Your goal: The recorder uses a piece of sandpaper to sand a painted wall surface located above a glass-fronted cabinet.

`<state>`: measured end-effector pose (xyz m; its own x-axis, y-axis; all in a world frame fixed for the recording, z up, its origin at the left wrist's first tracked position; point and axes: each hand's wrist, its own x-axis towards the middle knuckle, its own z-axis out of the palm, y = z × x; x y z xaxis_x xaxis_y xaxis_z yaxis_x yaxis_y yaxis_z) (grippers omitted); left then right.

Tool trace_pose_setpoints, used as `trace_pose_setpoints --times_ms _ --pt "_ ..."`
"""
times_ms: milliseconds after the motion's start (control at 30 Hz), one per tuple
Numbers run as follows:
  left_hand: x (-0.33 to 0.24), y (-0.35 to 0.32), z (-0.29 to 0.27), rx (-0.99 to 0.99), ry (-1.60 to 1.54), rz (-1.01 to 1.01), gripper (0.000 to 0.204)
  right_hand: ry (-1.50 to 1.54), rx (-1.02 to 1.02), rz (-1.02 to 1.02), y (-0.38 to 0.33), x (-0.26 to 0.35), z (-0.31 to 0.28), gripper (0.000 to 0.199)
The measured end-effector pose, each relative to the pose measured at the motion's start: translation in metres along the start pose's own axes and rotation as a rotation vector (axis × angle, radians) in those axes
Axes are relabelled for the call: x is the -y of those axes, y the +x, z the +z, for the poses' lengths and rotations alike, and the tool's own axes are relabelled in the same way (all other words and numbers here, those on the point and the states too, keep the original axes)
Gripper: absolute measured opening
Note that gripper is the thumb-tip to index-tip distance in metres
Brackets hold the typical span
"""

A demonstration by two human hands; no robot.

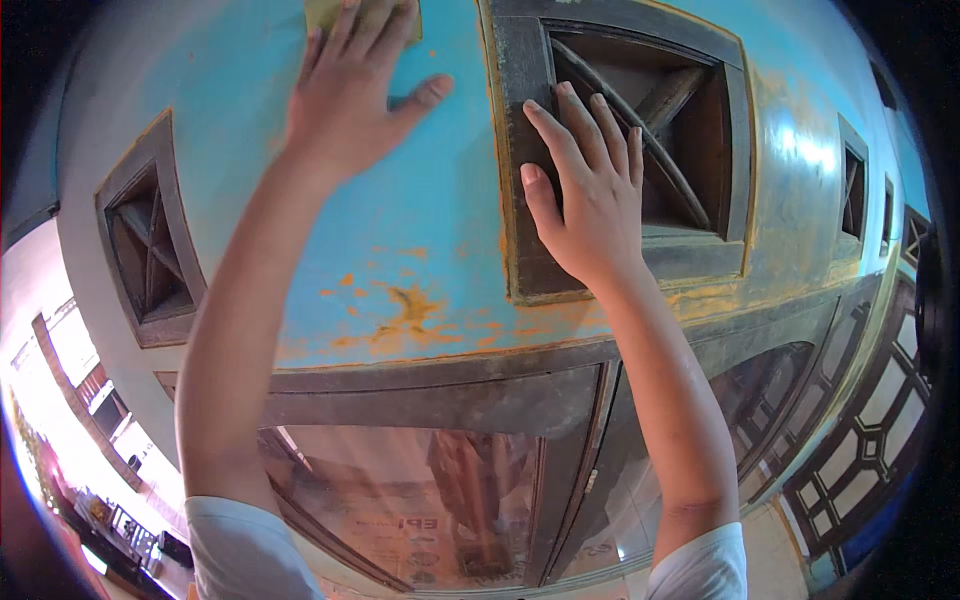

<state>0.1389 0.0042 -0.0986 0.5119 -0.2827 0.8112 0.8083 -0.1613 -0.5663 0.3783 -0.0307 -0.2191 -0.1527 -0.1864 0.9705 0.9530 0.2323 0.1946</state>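
My left hand (350,90) is raised against a turquoise painted wall (440,220), its fingers pressing a small yellowish pad (322,12) flat on the paint at the top edge of the view. My right hand (590,190) rests flat with fingers spread on the dark wooden frame of a square vent opening (640,140) with crossed slats. Orange-brown patches (410,305) show where the paint is worn below the hands.
Another square vent (150,240) sits in the wall at left, and more vents (852,185) line the right. Below runs a dark wooden window frame (450,400) with glass panes (400,500). A latticed panel (870,440) is at lower right.
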Motion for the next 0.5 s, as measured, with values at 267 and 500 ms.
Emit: trace_pose_setpoints --times_ms 267,500 --pt "-0.018 -0.039 -0.009 0.175 -0.03 0.103 0.089 -0.013 0.034 0.038 -0.006 -0.009 -0.006 0.05" --pt "0.013 0.009 0.019 -0.048 0.036 -0.065 0.078 0.005 -0.008 0.018 -0.001 -0.003 -0.004 0.05"
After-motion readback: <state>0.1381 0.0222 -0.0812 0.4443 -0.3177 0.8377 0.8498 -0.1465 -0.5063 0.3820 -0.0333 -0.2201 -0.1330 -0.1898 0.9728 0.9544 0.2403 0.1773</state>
